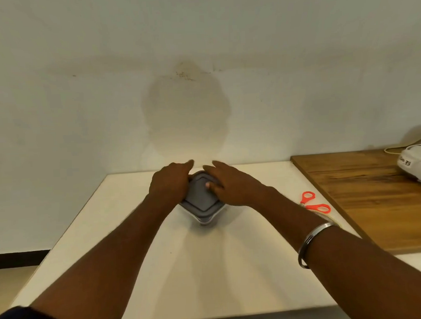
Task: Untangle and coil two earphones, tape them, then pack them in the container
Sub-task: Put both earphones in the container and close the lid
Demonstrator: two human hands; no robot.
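Scissors [315,203] with orange handles lie right of the right grip [226,184], blades behind its forearm, a wooden board [367,200] beyond. Between both grips on the white tabletop [136,260] stands the container [205,220], its grey lid [200,196] on. The left grip [170,183] curls round its left edge; the right grip lies spread, thumb pressing the lid.

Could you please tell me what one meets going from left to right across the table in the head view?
In order: left hand → square grey-lidded clear plastic container → right hand → orange-handled scissors → brown wooden board → white device with a handwritten label.
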